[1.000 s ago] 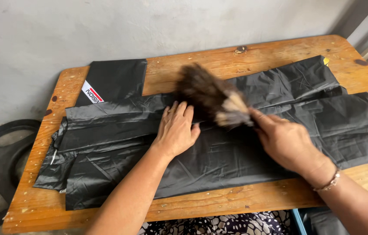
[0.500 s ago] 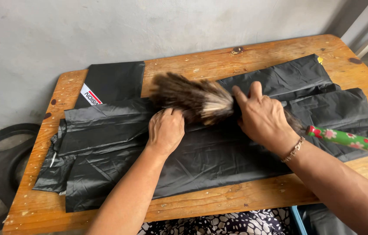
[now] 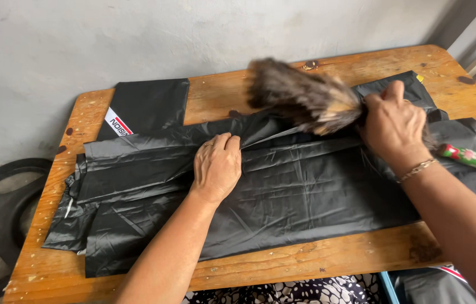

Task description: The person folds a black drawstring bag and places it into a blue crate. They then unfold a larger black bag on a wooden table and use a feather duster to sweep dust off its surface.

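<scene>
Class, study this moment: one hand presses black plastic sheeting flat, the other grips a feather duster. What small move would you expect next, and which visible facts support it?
Probably a short sweep of the feather duster down across the black plastic sheeting. The right hand holds it raised over the sheeting's far edge, feathers blurred, while the left hand lies flat on the sheeting, pinning it to the wooden table.

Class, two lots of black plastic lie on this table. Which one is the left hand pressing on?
The left hand presses the large spread-out black sheet across the table's middle, not the smaller folded black pack with the white label at the far left corner, which nobody touches.
</scene>
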